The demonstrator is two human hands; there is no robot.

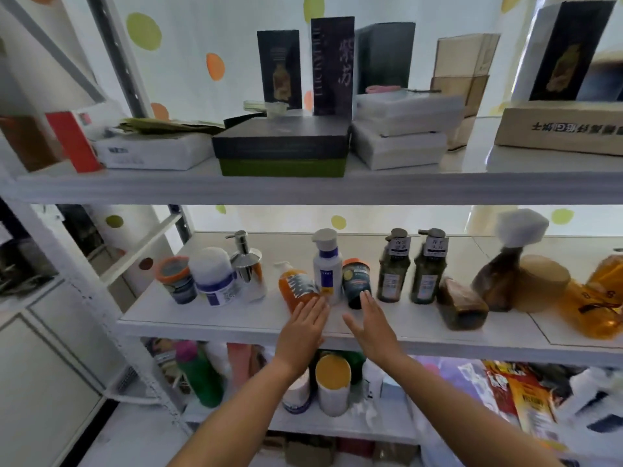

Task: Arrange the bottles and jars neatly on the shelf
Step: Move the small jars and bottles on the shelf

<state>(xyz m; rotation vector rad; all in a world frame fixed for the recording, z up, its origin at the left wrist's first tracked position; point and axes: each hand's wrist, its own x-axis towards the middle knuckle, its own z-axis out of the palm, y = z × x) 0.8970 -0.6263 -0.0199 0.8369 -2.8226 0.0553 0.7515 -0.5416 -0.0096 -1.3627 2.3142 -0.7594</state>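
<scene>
Just below centre frame, your left hand (301,326) and right hand (370,323) reach over the front edge of the middle shelf (236,319). Their fingers are straight, the palms angle toward each other, and neither grips anything. Both forearms rise from the bottom edge. Your left fingertips touch the tilted orange pump bottle (296,286), and your right fingertips touch the dark orange-lidded jar (356,281). Between these two, beyond the gap between your hands, stands the white pump bottle (327,264). Two green bottles (392,269) stand further right.
</scene>
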